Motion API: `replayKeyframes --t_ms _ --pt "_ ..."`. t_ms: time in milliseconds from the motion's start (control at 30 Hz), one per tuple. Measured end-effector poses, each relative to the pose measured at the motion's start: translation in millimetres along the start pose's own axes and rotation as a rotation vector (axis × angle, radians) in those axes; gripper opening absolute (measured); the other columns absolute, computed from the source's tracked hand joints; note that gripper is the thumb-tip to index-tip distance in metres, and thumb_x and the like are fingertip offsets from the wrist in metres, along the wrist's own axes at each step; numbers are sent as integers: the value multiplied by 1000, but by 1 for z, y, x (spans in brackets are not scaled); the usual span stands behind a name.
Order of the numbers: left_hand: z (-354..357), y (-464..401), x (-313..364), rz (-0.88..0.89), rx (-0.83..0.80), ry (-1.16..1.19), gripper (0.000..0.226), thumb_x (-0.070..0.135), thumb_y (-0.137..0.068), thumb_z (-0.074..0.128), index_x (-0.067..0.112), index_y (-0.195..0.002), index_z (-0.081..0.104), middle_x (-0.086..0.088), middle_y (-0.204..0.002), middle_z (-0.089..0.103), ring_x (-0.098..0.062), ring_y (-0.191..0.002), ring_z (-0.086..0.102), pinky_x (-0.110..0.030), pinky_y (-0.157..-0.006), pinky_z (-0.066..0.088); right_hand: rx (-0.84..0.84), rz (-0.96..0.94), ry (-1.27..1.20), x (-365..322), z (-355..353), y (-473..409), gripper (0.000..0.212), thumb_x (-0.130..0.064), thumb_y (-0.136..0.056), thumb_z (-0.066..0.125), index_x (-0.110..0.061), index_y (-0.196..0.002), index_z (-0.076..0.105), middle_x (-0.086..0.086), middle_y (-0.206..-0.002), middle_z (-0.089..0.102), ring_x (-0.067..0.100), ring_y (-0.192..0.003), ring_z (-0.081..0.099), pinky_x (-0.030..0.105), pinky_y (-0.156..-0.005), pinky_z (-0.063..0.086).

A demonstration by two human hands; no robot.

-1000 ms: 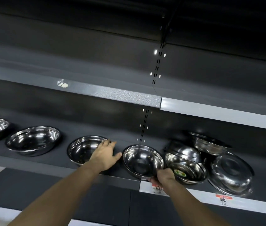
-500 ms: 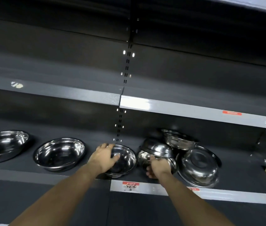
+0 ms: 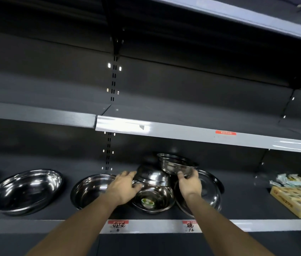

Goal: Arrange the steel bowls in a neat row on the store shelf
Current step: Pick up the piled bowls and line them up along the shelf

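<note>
Steel bowls crowd the shelf [image 3: 35, 226]. Your left hand [image 3: 123, 188] rests spread on an upturned bowl [image 3: 153, 175]; your right hand [image 3: 189, 183] grips the far top bowl [image 3: 177, 163].

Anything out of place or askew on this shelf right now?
Yes. Right of the two spaced bowls, four bowls sit heaped: an upturned bowl lies over the stickered bowl, another bowl perches tilted on top, and one large bowl leans on edge.
</note>
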State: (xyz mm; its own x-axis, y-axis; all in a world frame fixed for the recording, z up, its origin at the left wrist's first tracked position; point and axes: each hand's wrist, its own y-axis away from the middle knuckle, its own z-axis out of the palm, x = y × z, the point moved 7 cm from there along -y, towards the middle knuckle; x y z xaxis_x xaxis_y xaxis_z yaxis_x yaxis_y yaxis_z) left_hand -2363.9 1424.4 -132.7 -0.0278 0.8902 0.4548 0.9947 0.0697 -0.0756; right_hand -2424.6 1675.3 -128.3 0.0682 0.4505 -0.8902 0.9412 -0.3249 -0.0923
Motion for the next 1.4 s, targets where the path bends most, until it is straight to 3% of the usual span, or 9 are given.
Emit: replayKeyframes --t_ms 200,533,667,767,833,933,1100,1300,1400 --pt "7 -19 6 12 -13 7 69 52 -93 49 23 -152 28 -4 -153 33 -23 -141 31 -37 -116 29 12 114 -107 7 3 -25 83 -47 -93 56 -5 -153 18 22 -153 32 37 -140 34 41 -113 29" --pt "13 -62 36 58 -38 -1 74 55 -92 48 25 -154 21 -6 -160 21 -24 -146 23 -36 -117 27 -10 183 -128 16 11 -51 88 -61 -89 49 -6 -152 20 21 -150 38 39 -130 48 45 -110 39" --pt "22 -77 51 89 -47 -3 74 55 -92 49 25 -154 22 -7 -160 23 -25 -145 25 -36 -117 27 -28 213 -196 18 8 -61 91 -71 -84 43 -9 -148 27 17 -134 56 36 -105 67 48 -95 53" --pt "27 -83 57 97 -46 5 74 56 -91 49 25 -153 23 -4 -159 25 -24 -144 27 -37 -115 29 -47 244 -252 16 7 -66 85 -73 -82 47 -12 -141 36 8 -112 64 25 -67 75 33 -55 60" --pt "30 -84 57 97 -48 12 75 56 -90 49 26 -153 23 -4 -159 25 -24 -144 27 -38 -115 30 -88 282 -296 14 10 -69 85 -74 -79 50 -16 -140 35 7 -111 63 24 -58 74 29 -47 57" --pt "33 -85 54 99 -61 21 76 57 -90 49 25 -153 24 -5 -158 27 -25 -144 27 -39 -115 30 -154 356 -346 18 21 -73 83 -64 -81 59 -16 -144 31 10 -121 60 30 -58 74 35 -55 61" --pt "27 -85 45 88 -53 3 76 56 -91 50 22 -154 23 -8 -158 26 -26 -145 26 -37 -116 28 -165 369 -487 25 32 -77 49 -32 -86 59 -7 -127 47 12 -112 66 32 -63 75 29 -51 59" --pt "10 -80 30 56 -52 -10 82 60 -88 52 24 -154 21 -8 -160 23 -26 -145 25 -40 -115 31 -134 324 -494 23 28 -68 48 -28 -86 56 -13 -130 43 10 -104 68 29 -59 74 28 -53 60" --pt "1 -76 19 31 -51 -32 85 63 -85 54 25 -154 21 -8 -160 23 -26 -145 27 -40 -113 34 -171 311 -493 21 31 -61 53 -29 -86 55 -16 -134 39 10 -104 69 30 -61 75 34 -67 63"
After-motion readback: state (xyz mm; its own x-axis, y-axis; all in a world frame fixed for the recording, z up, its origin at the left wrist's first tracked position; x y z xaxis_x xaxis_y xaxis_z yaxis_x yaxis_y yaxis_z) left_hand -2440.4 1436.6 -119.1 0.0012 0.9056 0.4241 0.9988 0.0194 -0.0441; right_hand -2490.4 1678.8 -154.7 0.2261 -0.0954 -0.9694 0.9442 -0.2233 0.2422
